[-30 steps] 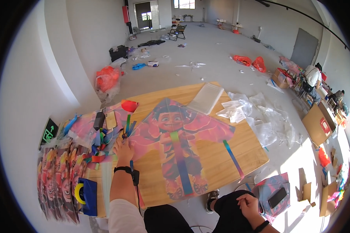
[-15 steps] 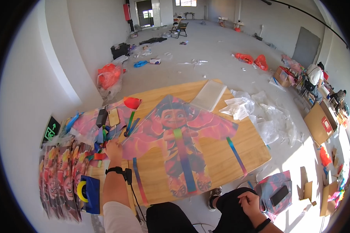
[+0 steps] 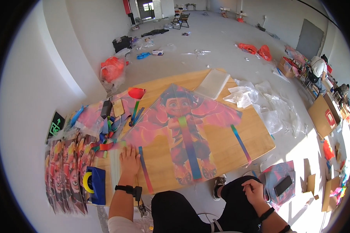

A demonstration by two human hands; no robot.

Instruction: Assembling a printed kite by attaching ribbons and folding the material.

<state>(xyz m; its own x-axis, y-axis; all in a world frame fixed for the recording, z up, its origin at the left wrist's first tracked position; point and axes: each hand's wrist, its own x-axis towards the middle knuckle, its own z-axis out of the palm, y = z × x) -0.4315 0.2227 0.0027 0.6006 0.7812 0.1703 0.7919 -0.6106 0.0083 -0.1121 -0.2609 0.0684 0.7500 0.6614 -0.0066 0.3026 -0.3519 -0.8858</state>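
A printed kite (image 3: 175,128) with a cartoon figure lies spread on the wooden table (image 3: 260,138), a green-to-blue ribbon down its middle. Colourful ribbon tails (image 3: 241,143) hang from its wing edges. My left hand (image 3: 129,160) lies flat on the table by the kite's lower left wing, fingers stretched and nothing in them. Just left of it are narrow pale strips (image 3: 115,167) and a heap of coloured ribbons (image 3: 109,130). My right hand (image 3: 253,190) rests on my knee, fingers curled, holding nothing I can see.
Folded printed kites (image 3: 68,171) hang over the table's left end, beside a blue tape dispenser (image 3: 99,186). A phone (image 3: 118,107) and a black box (image 3: 106,109) lie farther back. A clear plastic case (image 3: 212,83) and plastic wrap (image 3: 272,108) are at the far right.
My left hand has come away from the ribbon heap, moving nearer and slightly right, and now lies flat on the table. My right hand stays on my knee. The view has shifted a little.
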